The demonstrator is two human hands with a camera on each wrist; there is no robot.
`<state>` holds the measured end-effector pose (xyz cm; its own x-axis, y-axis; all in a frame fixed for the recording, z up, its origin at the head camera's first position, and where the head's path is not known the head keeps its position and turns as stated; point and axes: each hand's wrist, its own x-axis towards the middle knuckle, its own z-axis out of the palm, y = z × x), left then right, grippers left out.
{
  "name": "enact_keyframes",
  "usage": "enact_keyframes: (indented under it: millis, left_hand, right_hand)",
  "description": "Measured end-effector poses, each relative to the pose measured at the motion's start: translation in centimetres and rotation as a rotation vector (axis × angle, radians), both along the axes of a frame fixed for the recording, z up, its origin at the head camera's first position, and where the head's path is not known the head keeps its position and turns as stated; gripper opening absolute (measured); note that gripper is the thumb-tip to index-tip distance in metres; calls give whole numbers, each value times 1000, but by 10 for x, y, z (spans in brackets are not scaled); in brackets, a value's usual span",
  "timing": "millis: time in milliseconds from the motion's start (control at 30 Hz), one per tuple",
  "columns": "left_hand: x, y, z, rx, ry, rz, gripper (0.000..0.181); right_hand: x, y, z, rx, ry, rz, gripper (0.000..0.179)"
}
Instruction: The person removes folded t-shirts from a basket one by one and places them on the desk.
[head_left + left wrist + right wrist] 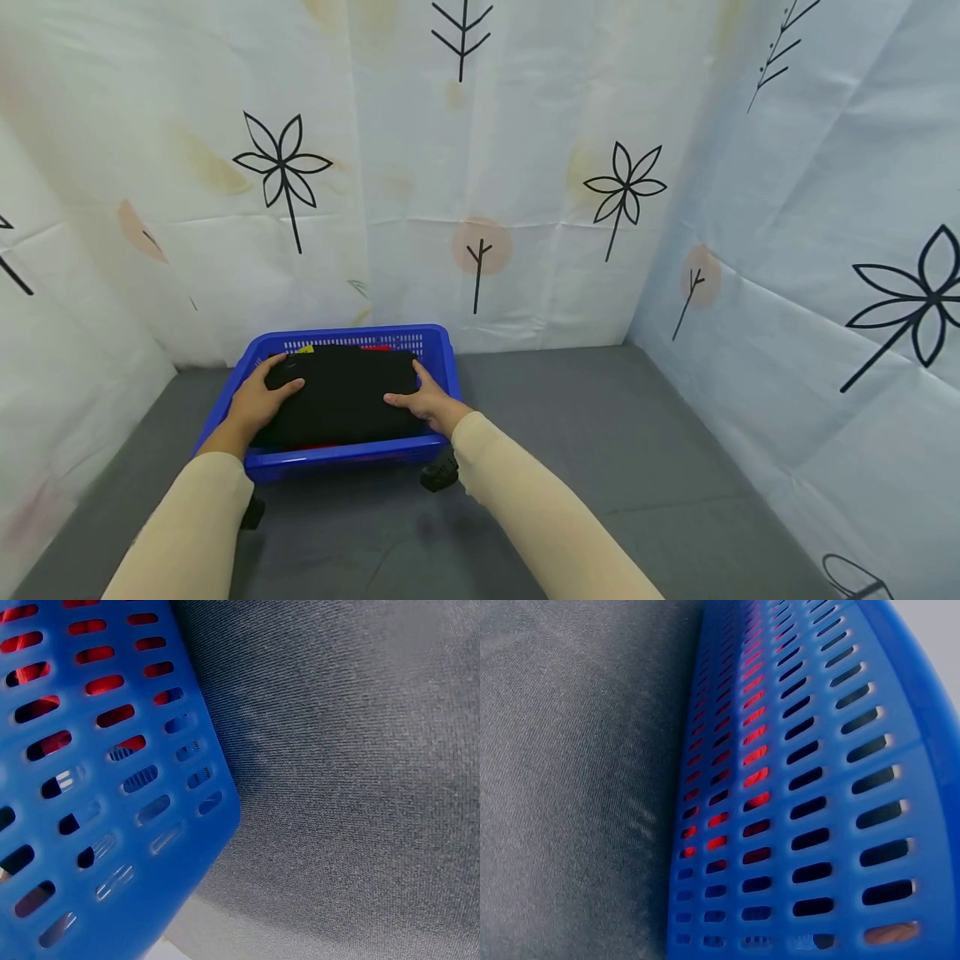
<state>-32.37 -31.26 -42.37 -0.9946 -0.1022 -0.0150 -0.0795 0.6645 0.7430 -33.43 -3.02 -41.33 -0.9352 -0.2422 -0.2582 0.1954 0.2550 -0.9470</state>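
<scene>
A flat, black rectangular item (341, 400) lies inside a blue plastic basket (360, 452) in the head view; its exact kind does not show. My left hand (257, 402) grips its left end, thumb on top. At the right end my right hand (433, 402) holds it, thumb also on top. Some fingers are hidden down the sides. Something red and a bit of yellow (305, 349) peek out behind the item. Both wrist views show only the slotted basket wall (150, 855), (832, 772), with red showing through the slots.
The basket stands on a grey cloth-covered surface (570, 433), near the back wall (525, 283). White patterned sheets hang behind and on both sides, the right one (810, 350) among them. Dark wrist-worn devices (441, 472) sit below the basket's front rim.
</scene>
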Motion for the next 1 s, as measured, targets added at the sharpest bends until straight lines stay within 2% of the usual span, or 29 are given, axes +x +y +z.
enact_keyframes:
  millis: [200,600,767,1000]
  left_hand:
    - [0,2,2,0,7,8,82]
    - [0,0,1,6,23,14,83]
    - [0,0,0,7,18,12,83]
    - [0,1,1,2,14,12,81]
  right_hand:
    - [-1,0,1,-18,3,12,88]
    - [-2,0,2,7,116,32,79]
    - [-2,1,2,-17,125,46,74]
    - [-1,2,3,-31,88,71,55]
